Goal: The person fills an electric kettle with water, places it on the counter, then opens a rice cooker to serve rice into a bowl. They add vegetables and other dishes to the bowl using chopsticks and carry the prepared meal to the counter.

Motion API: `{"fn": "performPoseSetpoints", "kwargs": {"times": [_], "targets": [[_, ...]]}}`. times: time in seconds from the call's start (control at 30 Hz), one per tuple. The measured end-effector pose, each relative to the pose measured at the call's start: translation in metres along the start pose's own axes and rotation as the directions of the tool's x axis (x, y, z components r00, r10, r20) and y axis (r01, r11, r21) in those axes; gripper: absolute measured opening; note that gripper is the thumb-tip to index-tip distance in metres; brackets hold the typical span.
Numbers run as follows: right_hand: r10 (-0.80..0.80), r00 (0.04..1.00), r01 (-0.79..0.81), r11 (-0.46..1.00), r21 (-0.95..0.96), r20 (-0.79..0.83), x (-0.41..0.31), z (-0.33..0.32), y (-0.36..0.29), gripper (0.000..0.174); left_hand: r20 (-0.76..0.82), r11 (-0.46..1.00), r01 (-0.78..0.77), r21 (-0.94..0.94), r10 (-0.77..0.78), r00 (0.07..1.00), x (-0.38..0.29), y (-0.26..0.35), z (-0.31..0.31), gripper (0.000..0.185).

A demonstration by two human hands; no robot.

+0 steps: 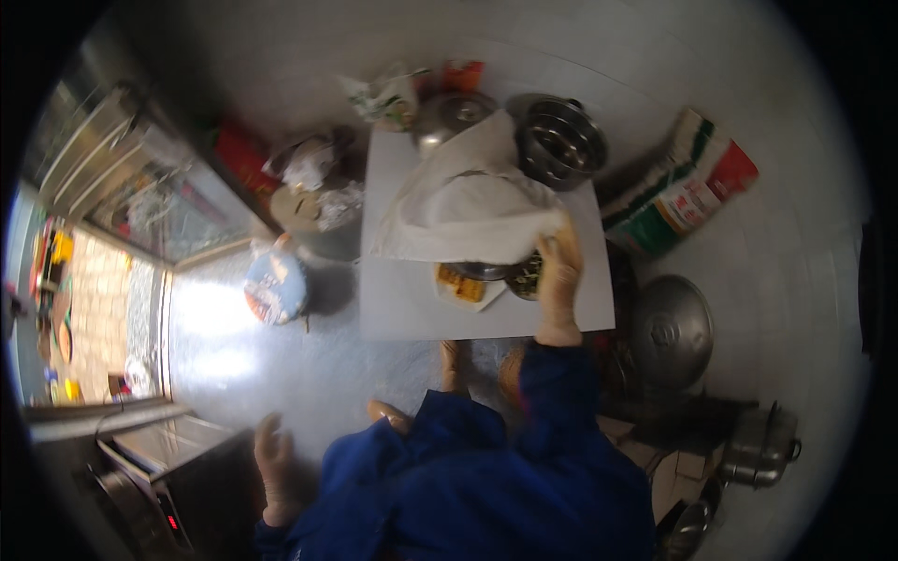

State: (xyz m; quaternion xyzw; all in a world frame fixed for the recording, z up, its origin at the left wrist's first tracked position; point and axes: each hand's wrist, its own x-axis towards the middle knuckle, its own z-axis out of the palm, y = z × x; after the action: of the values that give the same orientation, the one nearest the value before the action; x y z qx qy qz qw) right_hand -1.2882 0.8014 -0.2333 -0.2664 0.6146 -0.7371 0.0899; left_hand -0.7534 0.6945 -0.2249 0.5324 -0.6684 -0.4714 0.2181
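My right hand (561, 270) grips the near right corner of a white cloth (466, 210) spread over dishes on a white table (400, 301). From under its near edge show a white plate with yellow food pieces (461, 284), the rim of a metal bowl (484, 271) and a dish of dark green food (524, 278). What else the cloth covers is hidden. My left hand (272, 449) hangs low at my left side, away from the table, fingers somewhat apart and holding nothing.
On the table's far side stand a lidded metal pot (456, 112) and an open steel pot (561, 144). A blue-topped stool (276, 287) is on the floor at left. A printed sack (684, 193) and a large metal lid (671, 332) lean at right. A dark cabinet (189, 470) stands lower left.
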Motion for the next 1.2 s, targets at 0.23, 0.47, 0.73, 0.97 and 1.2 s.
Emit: {"fn": "performPoseSetpoints", "kwargs": {"times": [0.23, 0.47, 0.73, 0.97, 1.2], "targets": [[-0.378, 0.654, 0.093, 0.900, 0.426, 0.656, -0.016, 0.141, -0.086, 0.041, 0.155, 0.859, 0.068, -0.508, 0.013, 0.988, 0.066, 0.115, 0.098, 0.040], [-0.251, 0.077, -0.538, 0.804, 0.252, 0.965, -0.047, 0.128, -0.099, 0.025, -0.164, 0.755, -0.576, 0.311, 0.640, 0.750, 0.124, 0.228, 0.144, 0.042], [-0.035, 0.281, -0.958, -0.075, 0.278, 0.959, 0.015, 0.094, -0.066, 0.084, 0.800, 0.934, 0.351, -0.072, -0.156, 0.580, 0.090, 0.288, 0.178, 0.041], [0.029, 0.592, -0.742, 0.409, 0.531, 0.805, 0.074, -0.034, -0.071, 0.034, 0.877, 0.959, -0.249, -0.137, 0.235, 0.420, 0.104, 0.331, 0.219, 0.041], [-0.061, 0.997, 0.028, 0.856, 0.517, 0.048, 0.106, -0.210, -0.143, 0.025, 0.814, 0.943, 0.235, -0.236, 0.060, 0.578, 0.114, 0.315, 0.243, 0.062]]}}
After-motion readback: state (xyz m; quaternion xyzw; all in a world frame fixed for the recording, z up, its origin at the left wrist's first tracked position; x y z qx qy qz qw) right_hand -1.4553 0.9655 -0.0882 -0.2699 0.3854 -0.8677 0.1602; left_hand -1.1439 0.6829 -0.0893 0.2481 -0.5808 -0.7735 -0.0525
